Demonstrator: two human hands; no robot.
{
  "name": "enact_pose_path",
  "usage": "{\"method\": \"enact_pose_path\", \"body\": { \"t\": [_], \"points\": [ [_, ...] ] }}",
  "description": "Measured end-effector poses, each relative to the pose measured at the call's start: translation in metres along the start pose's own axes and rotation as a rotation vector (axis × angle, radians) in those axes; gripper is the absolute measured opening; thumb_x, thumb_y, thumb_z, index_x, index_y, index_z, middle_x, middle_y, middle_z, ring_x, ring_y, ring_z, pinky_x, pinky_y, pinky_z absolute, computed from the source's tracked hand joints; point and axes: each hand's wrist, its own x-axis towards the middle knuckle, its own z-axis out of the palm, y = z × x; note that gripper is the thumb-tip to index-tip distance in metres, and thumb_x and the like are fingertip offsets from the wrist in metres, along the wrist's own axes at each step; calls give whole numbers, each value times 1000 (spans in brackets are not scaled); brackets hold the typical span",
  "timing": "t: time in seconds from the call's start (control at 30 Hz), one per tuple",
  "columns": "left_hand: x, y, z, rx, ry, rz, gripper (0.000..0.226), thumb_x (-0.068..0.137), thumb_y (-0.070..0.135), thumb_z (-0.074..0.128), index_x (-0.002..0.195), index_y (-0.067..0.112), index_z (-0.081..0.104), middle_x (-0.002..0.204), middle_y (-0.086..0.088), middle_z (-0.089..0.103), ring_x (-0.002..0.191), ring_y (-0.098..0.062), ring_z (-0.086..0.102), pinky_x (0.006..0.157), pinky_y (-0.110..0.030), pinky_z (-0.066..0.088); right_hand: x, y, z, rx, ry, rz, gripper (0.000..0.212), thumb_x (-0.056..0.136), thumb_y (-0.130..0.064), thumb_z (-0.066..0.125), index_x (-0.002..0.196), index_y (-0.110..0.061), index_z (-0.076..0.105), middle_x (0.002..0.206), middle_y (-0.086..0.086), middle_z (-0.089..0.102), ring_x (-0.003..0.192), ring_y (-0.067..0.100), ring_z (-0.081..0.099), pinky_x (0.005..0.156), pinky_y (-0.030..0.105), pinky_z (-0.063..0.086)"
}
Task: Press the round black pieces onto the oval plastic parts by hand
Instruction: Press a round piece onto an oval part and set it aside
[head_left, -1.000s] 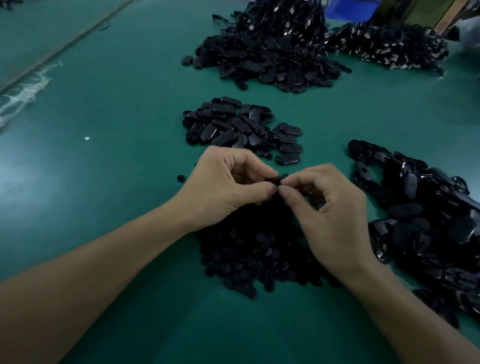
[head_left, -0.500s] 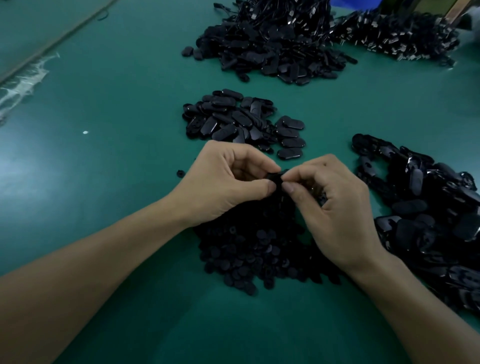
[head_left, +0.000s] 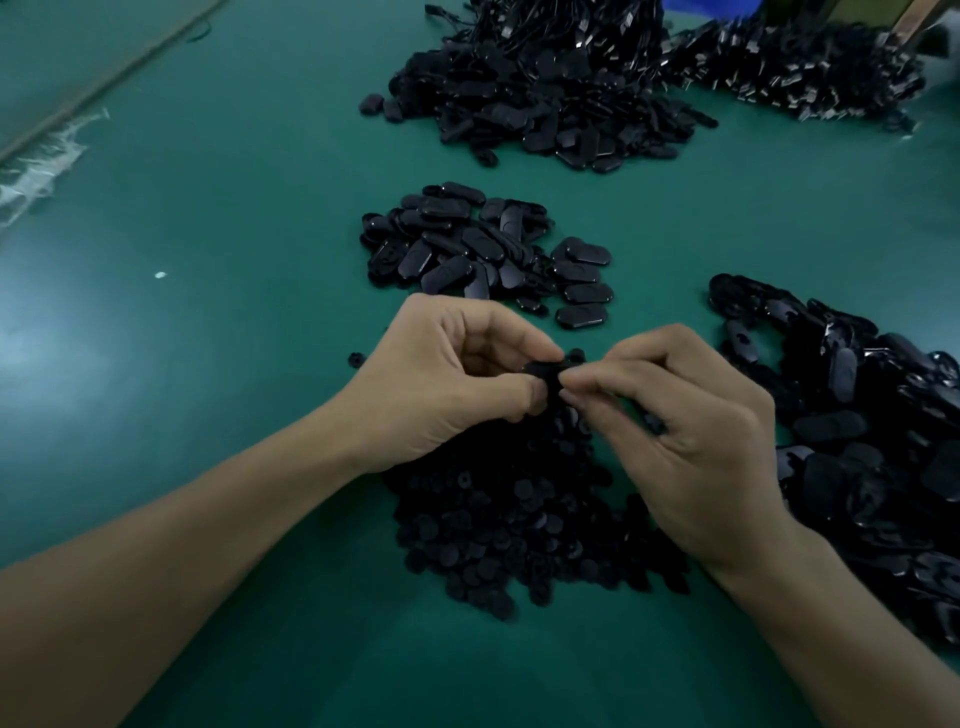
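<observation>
Both hands work above the green table surface (head_left: 208, 270), toward the middle of its near edge. Left hand (head_left: 441, 384): thumb and forefinger clamped on one black oval plastic part (head_left: 543, 370), other fingers curled under. Right hand (head_left: 691, 441): thumb and forefinger pinched on the other end of the same part, fingertips of the two hands almost touching. The round black piece being fitted is hidden under the fingertips, so I cannot tell whether it is seated. Directly below the hands lies the heap of matt round black pieces (head_left: 509, 525), with one stray (head_left: 355, 358) just to its left. A small pile of black oval plastic parts (head_left: 467, 249) sits beyond the hands at mid-surface, a glossier heap of oval parts (head_left: 857, 415) lies along the right edge, and a large dark heap (head_left: 535, 93) lies toward the far edge. Handling judgement: the oval part looks light, stiff and thin, with a shiny moulded skin likely to slip between dry fingers. Best held by its long edges or one end, leaving the seat face open to the thumb. The round pieces look matt and possibly slightly soft, small enough to drop or cock sideways. Take one flat between thumb pad and forefinger and press it square onto the seat. Breakage risk seems low; misalignment is the likelier fault
</observation>
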Motion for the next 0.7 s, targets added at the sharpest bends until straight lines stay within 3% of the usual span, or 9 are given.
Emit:
{"method": "enact_pose_path", "body": {
  "t": [0.17, 0.33, 0.5, 0.7],
  "points": [
    [1, -1, -2, -66, -4, -27, 20, 74, -1, 75, 89, 12, 75, 72, -5, 75, 59, -10, 67, 61, -17, 54, 1, 0, 1, 39, -16, 31, 12, 90, -16, 73, 100, -13, 78, 98, 4, 65, 91, 14, 64, 80, 20, 48],
    [2, -3, -5, -100, -20, -47, 19, 76, -1, 75, 90, 12, 76, 71, -6, 75, 59, -8, 68, 60, -15, 53, 0, -5, 6, 152, -37, 131, 9, 87, -13, 72, 95, -16, 74, 98, -4, 70, 98, 1, 65, 87, 12, 46],
    [2, -2, -4, -67, 10, -60, 19, 74, 3, 77, 88, 16, 77, 71, -6, 75, 60, -11, 69, 61, -17, 55, 2, -10, 9, 362, -73, 384, 9, 87, -23, 69, 89, -32, 67, 103, -18, 68, 100, 5, 66, 82, 10, 46],
    [1, 2, 0, -4, 47, -59, 23, 73, 0, 84, 91, 12, 77, 74, -6, 76, 62, -11, 70, 64, -18, 55, 2, -10, 9, 351, -117, 513, 8, 90, -25, 62, 88, -33, 63, 110, -17, 62, 100, 0, 60, 83, 6, 41]
  ]
}}
